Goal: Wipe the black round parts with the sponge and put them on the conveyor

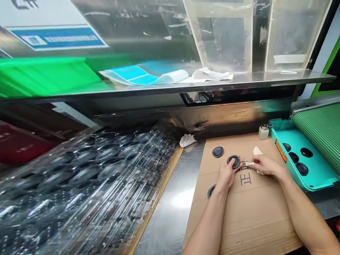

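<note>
My left hand (227, 174) grips a black round disc-shaped part (234, 162) with a raised ring, thumb on its face, just above a cardboard sheet (255, 216). To its right, my right hand (267, 165) is closed on a white cloth (256, 151). A pale end of what it holds points toward the disc's edge, apart from it or just touching; I cannot tell which. A second black part (218, 152) lies on the cardboard up and left of my left hand. Another black part (211, 191) is half hidden by my left forearm.
At right, a teal tray (294, 173) holds several black parts beside a green conveyor belt (321, 124). A small white bottle (264, 132) stands at the cardboard's far edge. Clear plastic trays (87, 191) of dark parts fill the left. A metal shelf (170, 86) crosses above.
</note>
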`<action>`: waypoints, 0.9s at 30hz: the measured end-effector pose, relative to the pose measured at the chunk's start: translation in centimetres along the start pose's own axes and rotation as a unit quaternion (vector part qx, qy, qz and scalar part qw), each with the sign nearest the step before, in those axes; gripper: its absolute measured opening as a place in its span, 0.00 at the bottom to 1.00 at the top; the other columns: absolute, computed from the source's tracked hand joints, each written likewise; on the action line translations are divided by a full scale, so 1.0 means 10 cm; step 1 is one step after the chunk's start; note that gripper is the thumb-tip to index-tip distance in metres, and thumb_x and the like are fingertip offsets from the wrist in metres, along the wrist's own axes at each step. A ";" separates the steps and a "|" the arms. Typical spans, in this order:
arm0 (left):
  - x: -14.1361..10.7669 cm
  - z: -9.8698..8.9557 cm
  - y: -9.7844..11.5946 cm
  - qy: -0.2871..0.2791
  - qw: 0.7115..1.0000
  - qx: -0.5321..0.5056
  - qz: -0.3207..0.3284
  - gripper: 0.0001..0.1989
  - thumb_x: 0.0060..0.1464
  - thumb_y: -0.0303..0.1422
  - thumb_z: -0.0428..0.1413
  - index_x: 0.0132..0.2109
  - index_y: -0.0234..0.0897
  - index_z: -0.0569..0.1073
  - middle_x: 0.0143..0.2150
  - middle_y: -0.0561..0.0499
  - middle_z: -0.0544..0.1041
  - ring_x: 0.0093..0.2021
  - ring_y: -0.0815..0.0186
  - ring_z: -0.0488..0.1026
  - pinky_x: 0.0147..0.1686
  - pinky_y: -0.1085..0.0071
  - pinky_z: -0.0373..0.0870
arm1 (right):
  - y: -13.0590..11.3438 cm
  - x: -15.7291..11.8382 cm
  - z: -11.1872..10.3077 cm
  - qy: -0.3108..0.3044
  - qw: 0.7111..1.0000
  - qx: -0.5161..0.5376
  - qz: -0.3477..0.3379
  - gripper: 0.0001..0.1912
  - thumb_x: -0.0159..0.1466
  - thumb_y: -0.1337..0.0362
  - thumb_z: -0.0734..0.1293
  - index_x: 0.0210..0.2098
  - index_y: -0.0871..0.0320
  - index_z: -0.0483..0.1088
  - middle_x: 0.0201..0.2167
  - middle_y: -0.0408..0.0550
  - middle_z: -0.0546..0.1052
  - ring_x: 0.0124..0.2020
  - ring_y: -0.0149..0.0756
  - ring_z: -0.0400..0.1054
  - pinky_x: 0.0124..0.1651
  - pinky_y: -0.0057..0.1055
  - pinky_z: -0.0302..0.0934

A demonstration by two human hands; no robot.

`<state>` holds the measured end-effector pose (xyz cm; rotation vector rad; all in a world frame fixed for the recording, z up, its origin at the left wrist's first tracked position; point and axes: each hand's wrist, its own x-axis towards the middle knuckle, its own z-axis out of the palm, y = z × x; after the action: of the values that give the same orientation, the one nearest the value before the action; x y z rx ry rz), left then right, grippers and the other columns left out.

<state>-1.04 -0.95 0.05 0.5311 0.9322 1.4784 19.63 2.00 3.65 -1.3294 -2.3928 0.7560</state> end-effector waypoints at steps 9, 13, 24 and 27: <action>-0.13 0.17 -0.19 -0.078 0.991 0.106 -0.035 0.21 0.52 0.34 0.63 0.51 0.33 0.69 0.40 0.40 0.81 0.30 0.62 0.79 0.23 0.72 0.71 | 0.17 0.77 -1.10 0.257 0.920 -0.228 0.189 0.18 0.66 0.66 0.61 0.50 0.57 0.77 0.44 0.57 0.79 0.46 0.46 0.72 0.46 0.33 0.61; -0.03 0.09 -0.07 -0.039 0.998 0.011 -0.039 0.28 0.52 0.34 0.62 0.58 0.33 0.66 0.43 0.39 0.81 0.32 0.61 0.80 0.23 0.73 0.69 | 0.31 1.06 -1.35 0.173 0.929 -0.257 0.201 0.15 0.64 0.66 0.64 0.47 0.56 0.80 0.44 0.58 0.79 0.44 0.44 0.73 0.43 0.33 0.63; 0.05 0.04 0.11 -0.046 0.988 -0.132 -0.062 0.20 0.63 0.36 0.48 0.59 0.34 0.65 0.45 0.36 0.81 0.40 0.59 0.79 0.31 0.70 0.67 | 0.23 1.09 -1.48 0.178 0.925 -0.251 0.223 0.14 0.63 0.65 0.66 0.47 0.56 0.80 0.42 0.58 0.80 0.42 0.44 0.73 0.43 0.34 0.64; 0.04 0.06 0.12 -0.083 0.981 -0.148 -0.099 0.18 0.63 0.38 0.52 0.56 0.34 0.69 0.47 0.36 0.80 0.41 0.60 0.78 0.32 0.71 0.67 | 0.09 0.89 -1.34 0.274 0.932 -0.191 0.144 0.15 0.67 0.63 0.62 0.48 0.58 0.77 0.43 0.56 0.80 0.44 0.43 0.72 0.45 0.34 0.62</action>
<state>-1.35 -0.35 1.22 0.3275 0.6012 1.3395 22.23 13.97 14.10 -1.7817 -1.9645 -0.0513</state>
